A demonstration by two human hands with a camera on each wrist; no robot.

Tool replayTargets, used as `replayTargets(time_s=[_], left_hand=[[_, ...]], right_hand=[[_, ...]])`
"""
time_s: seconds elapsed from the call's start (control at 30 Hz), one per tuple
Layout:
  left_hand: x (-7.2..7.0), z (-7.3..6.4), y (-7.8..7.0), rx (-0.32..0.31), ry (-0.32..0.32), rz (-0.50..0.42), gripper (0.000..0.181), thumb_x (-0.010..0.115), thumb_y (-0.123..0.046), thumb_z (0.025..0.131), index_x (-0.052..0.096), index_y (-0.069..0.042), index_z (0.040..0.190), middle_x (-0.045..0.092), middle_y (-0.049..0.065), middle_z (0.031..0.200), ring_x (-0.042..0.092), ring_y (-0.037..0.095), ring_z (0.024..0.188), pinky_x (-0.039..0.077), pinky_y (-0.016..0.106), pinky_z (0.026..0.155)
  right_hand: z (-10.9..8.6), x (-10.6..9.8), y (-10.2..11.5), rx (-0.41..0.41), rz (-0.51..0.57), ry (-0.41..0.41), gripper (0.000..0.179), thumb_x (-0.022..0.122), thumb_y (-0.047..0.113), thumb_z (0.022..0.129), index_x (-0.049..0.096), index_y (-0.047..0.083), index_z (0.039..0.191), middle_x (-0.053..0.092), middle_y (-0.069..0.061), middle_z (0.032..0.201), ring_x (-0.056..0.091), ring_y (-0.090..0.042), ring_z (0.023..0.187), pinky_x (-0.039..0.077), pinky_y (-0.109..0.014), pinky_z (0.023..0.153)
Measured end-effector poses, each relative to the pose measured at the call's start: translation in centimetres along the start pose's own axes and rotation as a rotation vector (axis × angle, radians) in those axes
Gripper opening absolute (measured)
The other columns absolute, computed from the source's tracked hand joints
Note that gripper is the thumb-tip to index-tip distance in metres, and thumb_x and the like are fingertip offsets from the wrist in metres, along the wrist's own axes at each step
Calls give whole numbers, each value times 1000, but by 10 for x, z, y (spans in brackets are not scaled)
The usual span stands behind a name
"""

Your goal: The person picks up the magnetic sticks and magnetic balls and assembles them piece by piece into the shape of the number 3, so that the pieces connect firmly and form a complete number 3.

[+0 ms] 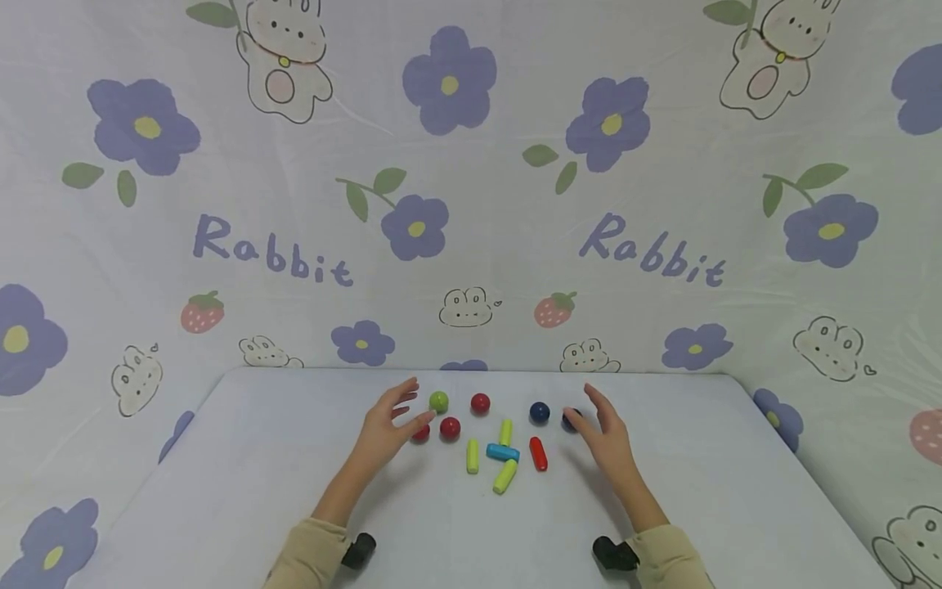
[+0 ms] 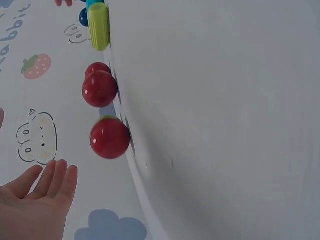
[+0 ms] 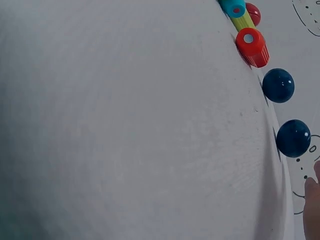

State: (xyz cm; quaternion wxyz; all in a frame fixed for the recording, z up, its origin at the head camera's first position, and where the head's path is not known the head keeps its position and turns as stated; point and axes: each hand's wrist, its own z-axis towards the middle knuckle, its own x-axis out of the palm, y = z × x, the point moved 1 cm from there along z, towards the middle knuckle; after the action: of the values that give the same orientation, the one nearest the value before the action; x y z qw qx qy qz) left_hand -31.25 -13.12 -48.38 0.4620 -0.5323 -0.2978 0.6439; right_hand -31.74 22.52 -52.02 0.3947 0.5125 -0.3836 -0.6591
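The fingers [image 1: 397, 392] of the left hand [image 1: 381, 423] were stretched out, parted from the thumb, with nothing in them. The right hand [image 1: 607, 433] stood likewise, thumb and fingers well apart and holding nothing.

With the far edge of the counter [image 1: 478, 540] as twelve, a red ball [image 2: 110, 138] lay just off the left hand at three o'clock, a gap showing in the wrist view. A green ball [image 1: 439, 401] sat between two and three, a second red ball [image 1: 450, 428] farther out at three, and a third red ball [image 1: 480, 403] beyond. Off the right thumb, between nine and ten, lay a dark blue ball [image 3: 293, 138], then another dark blue ball [image 1: 540, 412].

Between the hands lay a blue stick [image 1: 503, 452], with one yellow-green stick [image 1: 506, 430] at its twelve, a second yellow-green stick [image 1: 504, 477] at six, a third yellow-green stick [image 1: 473, 456] at nine, and a red stick [image 1: 539, 454] at three.

The balls looked hard, glossy and light, apt to roll if nudged; opposed fingertips at the widest part would suit them. The sticks seemed stiff, their ribbed sides likely grippier; a pinch across the middle looked best.

Rabbit-print cloth [image 1: 500, 196] hung behind at twelve.
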Motion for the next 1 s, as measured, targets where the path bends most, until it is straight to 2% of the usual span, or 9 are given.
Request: replayTargets(time_s=[0.13,0.3,0.5,0.77,1.0], left_hand=[[5,-3,-1,15,19,-61,68,76,-16,85,44,-6,144,52,16,143,50,32,133,43,48,109],[12,-6,-3,-2,48,-30,69,76,-25,85,45,-9,144,53,12,143,50,30,133,44,47,108],[22,-11,-6,-18,87,-66,68,77,-26,83,48,-9,142,54,12,142,50,31,134,42,49,109],[38,-15,-4,26,129,-83,62,77,-28,83,53,-8,137,59,17,135,55,30,128,43,49,108],[48,-20,-7,56,165,-104,61,78,-24,83,53,-1,135,60,21,132,58,34,122,46,48,104]], right_hand=[[1,0,-2,21,8,4,72,63,40,94,31,10,152,28,-13,160,21,-29,151,19,-43,124],[2,1,-5,69,2,16,74,64,41,93,31,11,152,28,-15,160,21,-31,150,21,-43,123],[5,4,-12,121,-29,69,79,65,48,91,29,15,153,25,-17,161,21,-35,150,24,-44,122],[4,6,-16,84,-33,77,78,65,45,91,31,12,152,30,-17,158,25,-35,148,26,-44,121],[4,7,-19,51,-20,80,76,68,41,90,35,10,150,34,-17,157,29,-33,147,29,-41,119]])
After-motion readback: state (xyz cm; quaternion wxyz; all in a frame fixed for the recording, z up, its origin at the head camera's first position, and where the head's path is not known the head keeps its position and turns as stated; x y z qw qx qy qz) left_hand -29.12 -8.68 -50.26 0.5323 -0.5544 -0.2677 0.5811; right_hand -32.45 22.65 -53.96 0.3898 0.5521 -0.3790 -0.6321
